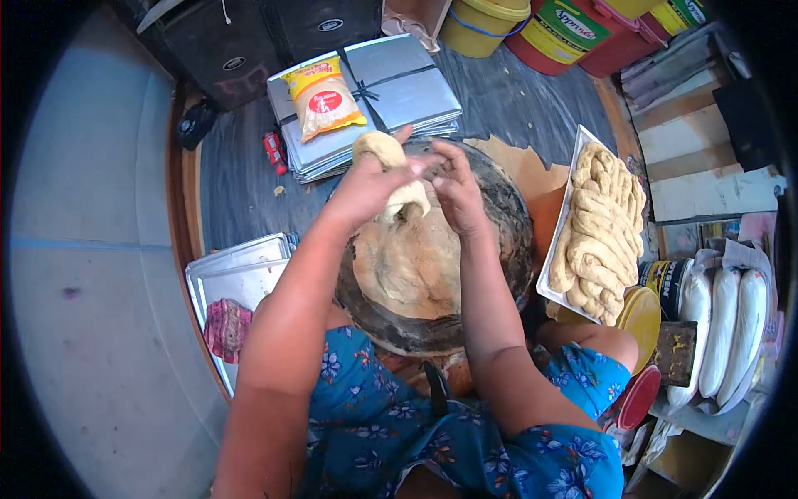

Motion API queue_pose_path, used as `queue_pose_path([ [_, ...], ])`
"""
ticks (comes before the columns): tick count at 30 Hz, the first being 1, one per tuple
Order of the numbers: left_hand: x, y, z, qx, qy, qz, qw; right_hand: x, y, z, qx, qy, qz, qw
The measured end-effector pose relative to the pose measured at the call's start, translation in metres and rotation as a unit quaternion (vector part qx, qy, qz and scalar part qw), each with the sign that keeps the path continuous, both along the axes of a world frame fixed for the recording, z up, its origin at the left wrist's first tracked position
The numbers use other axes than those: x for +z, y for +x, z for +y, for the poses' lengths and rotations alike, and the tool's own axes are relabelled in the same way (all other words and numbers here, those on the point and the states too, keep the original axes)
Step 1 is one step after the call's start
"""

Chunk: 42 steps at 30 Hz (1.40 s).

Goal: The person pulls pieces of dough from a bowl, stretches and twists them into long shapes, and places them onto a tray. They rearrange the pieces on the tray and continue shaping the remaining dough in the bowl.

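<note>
My left hand [376, 185] is closed around a piece of pale dough [378, 146]. The dough bulges above the fist, and more of it hangs below. To the right, my right hand [457, 185] has its fingers apart and loosely curled, with its fingertips close to the left hand and no dough visible in them. Below both hands, a large mass of dough [407, 266] lies in a wide, dark round basin [511, 220]. A metal tray [565, 214] at the right holds several twisted dough pieces [600, 229].
Stacked metal sheets [416, 87] tied with black strips lie at the back, with a bread crumbs bag [322, 98] on top. More trays [237, 266] and a pink cloth [227, 328] are at the left. Margarine buckets [559, 35] stand at the back right.
</note>
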<state>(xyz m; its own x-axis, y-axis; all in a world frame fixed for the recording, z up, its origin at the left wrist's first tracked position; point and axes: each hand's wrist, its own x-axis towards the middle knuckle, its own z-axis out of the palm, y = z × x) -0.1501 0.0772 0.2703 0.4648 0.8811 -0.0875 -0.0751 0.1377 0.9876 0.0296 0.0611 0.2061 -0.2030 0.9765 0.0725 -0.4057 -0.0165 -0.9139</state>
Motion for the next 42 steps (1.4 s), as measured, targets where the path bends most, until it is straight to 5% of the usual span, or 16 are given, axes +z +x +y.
queue_pose_path([
  [3,0.008,-0.004,-0.004,0.069,-0.067,-0.043,0.994,-0.086,0.004,0.014,0.046,-0.097,-0.175,0.979],
  [5,0.009,-0.008,-0.003,0.088,-0.059,-0.049,0.993,-0.163,0.002,0.016,0.095,-0.062,-0.382,0.917],
  [8,0.017,-0.012,-0.002,0.096,-0.084,-0.107,0.986,-0.262,0.008,0.025,0.115,-0.021,-0.503,0.856],
  [14,0.033,-0.012,-0.008,0.08,-0.092,-0.146,0.982,-0.23,0.014,0.03,0.116,-0.148,-0.664,0.724],
  [15,0.031,-0.011,-0.008,0.083,-0.099,-0.143,0.981,-0.254,0.027,0.039,0.132,-0.108,-0.675,0.718],
  [18,0.028,-0.01,-0.007,0.088,-0.115,-0.135,0.98,-0.277,0.084,0.068,0.074,-0.149,-0.513,0.842],
  [20,0.026,-0.009,-0.006,0.09,-0.125,-0.127,0.98,-0.311,0.12,0.07,-0.091,-0.202,-0.472,0.853],
  [22,0.023,-0.009,-0.006,0.095,-0.115,-0.113,0.982,-0.229,0.137,0.062,-0.198,-0.294,-0.324,0.877],
  [25,0.025,-0.005,-0.011,0.081,-0.121,-0.127,0.981,-0.2,0.191,0.07,-0.39,-0.218,-0.256,0.857],
  [28,0.031,0.001,-0.019,0.049,-0.103,-0.124,0.986,-0.098,0.184,0.058,-0.46,-0.151,-0.174,0.857],
  [31,0.035,0.002,-0.023,0.008,-0.075,-0.096,0.993,-0.048,0.161,0.033,-0.468,-0.059,-0.301,0.829],
  [35,0.011,-0.002,-0.022,-0.048,0.003,0.08,0.996,0.03,0.063,-0.053,-0.228,0.012,-0.462,0.857],
  [36,0.001,-0.003,-0.03,-0.092,0.034,0.195,0.976,-0.007,0.026,-0.097,-0.122,0.027,-0.584,0.802],
  [37,-0.01,-0.006,-0.031,-0.129,0.066,0.309,0.94,-0.016,0.008,-0.114,-0.002,-0.035,-0.567,0.823],
  [39,-0.015,-0.006,-0.033,-0.208,0.1,0.458,0.859,-0.068,-0.008,-0.15,0.103,0.063,-0.532,0.838],
  [42,-0.019,-0.007,-0.042,-0.308,0.1,0.549,0.77,-0.114,-0.001,-0.163,0.204,0.006,-0.48,0.853],
])
